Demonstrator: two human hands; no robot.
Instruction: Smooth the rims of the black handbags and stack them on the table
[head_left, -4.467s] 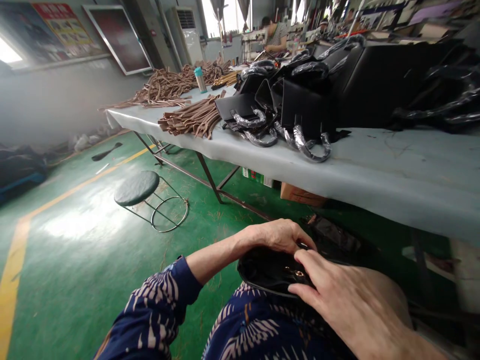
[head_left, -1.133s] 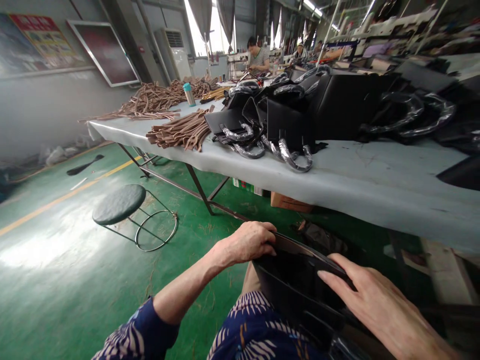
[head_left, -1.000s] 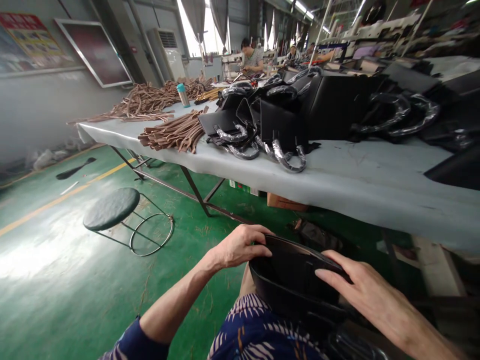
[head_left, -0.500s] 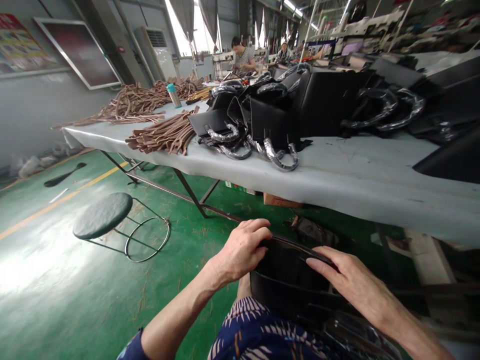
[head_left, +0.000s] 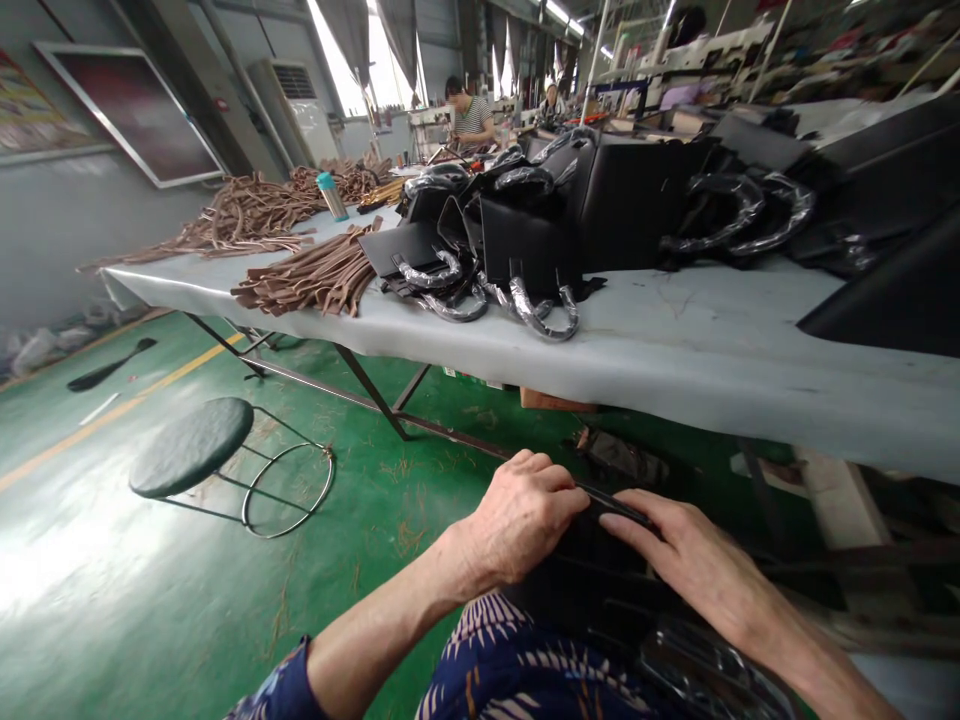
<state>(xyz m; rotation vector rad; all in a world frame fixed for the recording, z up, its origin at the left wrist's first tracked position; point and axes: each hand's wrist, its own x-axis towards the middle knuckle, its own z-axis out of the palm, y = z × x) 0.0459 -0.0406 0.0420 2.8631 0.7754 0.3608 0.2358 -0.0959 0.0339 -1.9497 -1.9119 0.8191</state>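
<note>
The fingers [head_left: 555, 482] of your left hand [head_left: 514, 525] are curled closed over the left end of the upper edge of the black bag [head_left: 592, 580]; the tips are partly hidden by the fold of the hand. The fingers [head_left: 649, 503] of your right hand [head_left: 701, 565] are nearly straight and pinch the same edge, thumb on the near face, index finger on the far face, with only the thickness of the edge between them. The two grips are set just beside each other.

The bag lies below and between your fingers, over your lap and against the blue garment [head_left: 495, 670] with its pale, feather-like print. Its body is dark and smooth; its lower outline cannot be told. Locate the curved handle [head_left: 697, 655], sheathed in wrinkled clear film, below your right wrist.

Ahead of you, the table [head_left: 690, 325] has a smooth grey covering that drapes over the front edge. It carries flat-faced black bag parts [head_left: 531, 240] with U-shaped, film-wrapped handles, a bundle of narrow brown strips [head_left: 307, 275] and a cylindrical metal tumbler [head_left: 331, 197] with a teal cap. To your left, a stool [head_left: 195, 447] with a round padded seat and wire frame stands on the glossy green floor [head_left: 225, 610].
</note>
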